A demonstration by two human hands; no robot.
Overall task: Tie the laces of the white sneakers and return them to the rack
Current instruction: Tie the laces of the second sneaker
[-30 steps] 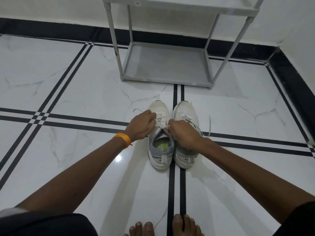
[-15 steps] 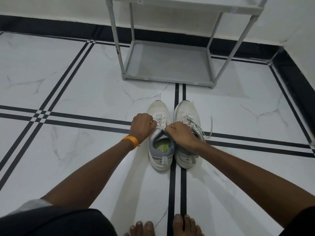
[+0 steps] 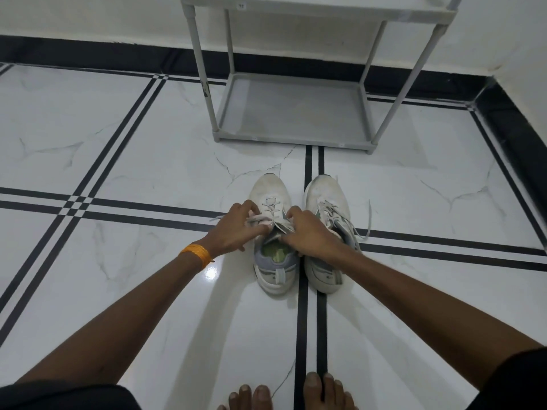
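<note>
Two white sneakers stand side by side on the floor, toes pointing away from me. The left sneaker (image 3: 270, 193) has a grey heel and a green insole. My left hand (image 3: 235, 229) and my right hand (image 3: 309, 232) meet over its tongue, each pinching a strand of its white laces (image 3: 273, 223). The right sneaker (image 3: 324, 196) has loose laces trailing off to its right side on the tile. The grey rack (image 3: 291, 136) stands beyond the shoes against the wall, its bottom shelf bare.
White marble floor with black double lines (image 3: 307, 306). A black skirting band (image 3: 88, 51) runs along the wall, and a wall corner closes in at the right. My bare toes (image 3: 284, 395) show at the bottom edge. An orange band (image 3: 198, 253) circles my left wrist.
My hands have opened out from tight fists over the left sneaker, and flat lace strands now show between the fingers. The shoes have not shifted.
</note>
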